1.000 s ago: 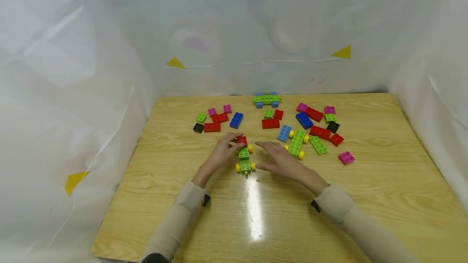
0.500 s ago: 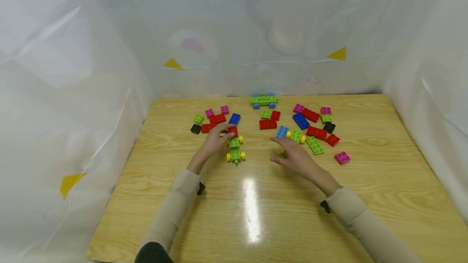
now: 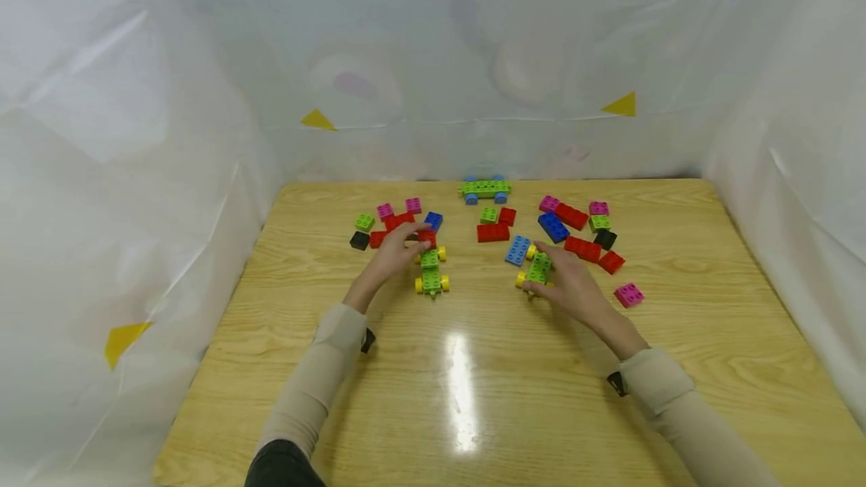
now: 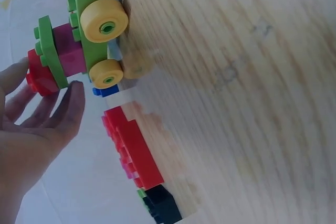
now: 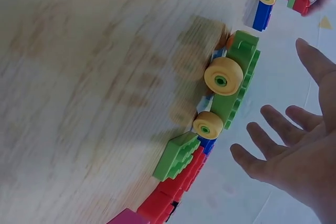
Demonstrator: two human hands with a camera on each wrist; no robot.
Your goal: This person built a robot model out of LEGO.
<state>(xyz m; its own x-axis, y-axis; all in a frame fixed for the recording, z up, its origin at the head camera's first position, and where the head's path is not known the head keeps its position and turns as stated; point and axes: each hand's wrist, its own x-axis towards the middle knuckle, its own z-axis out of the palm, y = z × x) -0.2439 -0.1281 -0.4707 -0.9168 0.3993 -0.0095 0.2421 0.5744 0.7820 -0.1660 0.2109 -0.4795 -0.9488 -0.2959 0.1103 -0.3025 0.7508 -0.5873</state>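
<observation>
A toy car base [image 3: 431,281] with yellow wheels stands at centre left on the table. In the left wrist view it bears a pink brick [image 4: 70,50], a green brick [image 4: 51,51] and a red brick [image 4: 42,74] on top. My left hand [image 3: 391,258] pinches that red brick between thumb and fingers. A second green car base [image 3: 539,267], also on yellow wheels, stands right of the middle. Over it hovers my right hand [image 3: 575,284], thumb and fingers spread at its sides; the right wrist view shows the fingers apart from its studs.
A light blue brick [image 3: 518,250] lies just left of the second base. Behind it are a dark blue brick [image 3: 553,228] and several red bricks. A blue-wheeled green base [image 3: 484,189] stands at the back edge. Another cluster, with a black brick [image 3: 360,240], lies at the left.
My left hand has moved left and away with the yellow-wheeled car. My right hand has moved right, from beside that car to over the second green base.
</observation>
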